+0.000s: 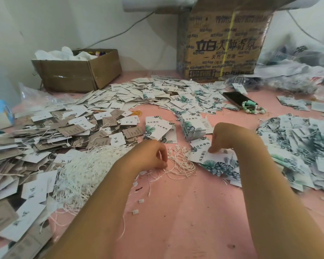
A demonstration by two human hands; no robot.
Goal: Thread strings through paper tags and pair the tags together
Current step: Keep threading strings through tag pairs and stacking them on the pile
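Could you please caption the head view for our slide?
Left hand pinches white strings while right hand grips a leaf-print tag on the pink table.

Pink table (176,212), green-leaf-printed white tags (219,163)

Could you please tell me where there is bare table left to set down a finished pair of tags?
The widest bare pink tabletop lies between the two forearms, with only stray clips. A smaller strip lies between the phone and the right-hand leafy tag pile. The left tag heap, string bundle and back heap are crowded.
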